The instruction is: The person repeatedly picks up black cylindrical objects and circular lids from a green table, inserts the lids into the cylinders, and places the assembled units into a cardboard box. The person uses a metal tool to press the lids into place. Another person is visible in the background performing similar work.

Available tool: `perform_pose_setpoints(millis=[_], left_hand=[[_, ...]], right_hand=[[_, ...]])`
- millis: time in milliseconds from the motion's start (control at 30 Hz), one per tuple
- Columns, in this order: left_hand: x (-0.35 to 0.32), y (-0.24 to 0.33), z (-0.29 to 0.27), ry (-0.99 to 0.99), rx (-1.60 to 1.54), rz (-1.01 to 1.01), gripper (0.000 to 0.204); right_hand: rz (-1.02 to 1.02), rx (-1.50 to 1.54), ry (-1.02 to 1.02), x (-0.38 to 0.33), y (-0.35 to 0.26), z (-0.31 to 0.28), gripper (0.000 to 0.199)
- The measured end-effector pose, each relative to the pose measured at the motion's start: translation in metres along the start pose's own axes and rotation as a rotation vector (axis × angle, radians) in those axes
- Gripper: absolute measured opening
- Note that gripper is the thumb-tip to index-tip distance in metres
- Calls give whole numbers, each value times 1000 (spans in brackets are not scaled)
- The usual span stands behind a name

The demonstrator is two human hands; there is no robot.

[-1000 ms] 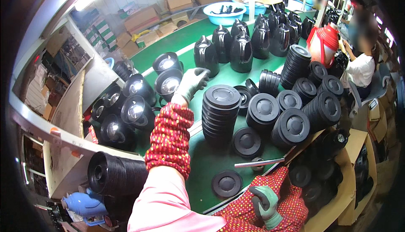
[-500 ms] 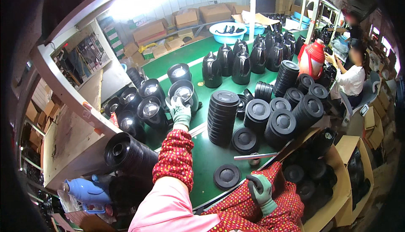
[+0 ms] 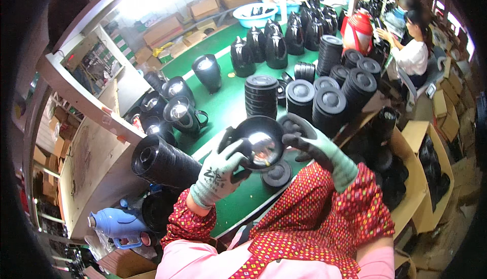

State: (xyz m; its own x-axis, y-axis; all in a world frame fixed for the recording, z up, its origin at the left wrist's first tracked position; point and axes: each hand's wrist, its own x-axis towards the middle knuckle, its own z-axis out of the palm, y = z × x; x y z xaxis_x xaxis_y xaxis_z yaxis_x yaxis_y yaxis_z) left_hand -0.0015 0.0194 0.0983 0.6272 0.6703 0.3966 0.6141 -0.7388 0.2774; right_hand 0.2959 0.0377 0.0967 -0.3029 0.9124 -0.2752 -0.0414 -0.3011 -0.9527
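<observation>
In front of me, a black jug (image 3: 264, 149) is raised with its round end toward me, its inside shiny and silvery. My left hand (image 3: 218, 170), in a pale green glove with dark fingers, is closed around its left side. On the opposite side, my right hand (image 3: 317, 144), gloved alike, has its fingers curled against the jug's rim; part of its grip is hidden. Just beyond the jug stands a stack of black round lids (image 3: 261, 96). One black lid (image 3: 277, 173) lies on the green table below the jug.
More black jugs (image 3: 183, 114) lie at the left, beside nested black cups (image 3: 163, 160). Upright black jugs (image 3: 242, 56) stand at the back. Lid stacks (image 3: 328, 104) and a cardboard box (image 3: 413, 198) are to the right. A blue flask (image 3: 119, 222) is lower left. A person (image 3: 413, 50) sits far right.
My left hand has brought one jug from the group on the left back toward me. My right hand has risen from my lap to the jug. The view has shifted.
</observation>
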Motion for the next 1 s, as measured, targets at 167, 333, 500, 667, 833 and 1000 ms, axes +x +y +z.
perform_pose_setpoints(millis=[167,333,500,667,833,1000], left_hand=[[17,29,2,-178,-415,310,45],[-1,2,59,18,-846,13,94],[-29,8,127,-146,-979,43,106],[-25,27,149,193,-1461,-124,101],[-26,1,169,241,-1965,-742,61],[-27,-25,180,26,-1155,-330,76]], right_hand=[[32,288,-316,-38,36,-24,62],[1,432,32,-119,82,-47,60],[38,607,120,-141,119,-54,55],[64,695,109,-129,133,-55,51],[111,767,-33,-90,144,-34,48],[-127,64,42,-35,92,-19,56]])
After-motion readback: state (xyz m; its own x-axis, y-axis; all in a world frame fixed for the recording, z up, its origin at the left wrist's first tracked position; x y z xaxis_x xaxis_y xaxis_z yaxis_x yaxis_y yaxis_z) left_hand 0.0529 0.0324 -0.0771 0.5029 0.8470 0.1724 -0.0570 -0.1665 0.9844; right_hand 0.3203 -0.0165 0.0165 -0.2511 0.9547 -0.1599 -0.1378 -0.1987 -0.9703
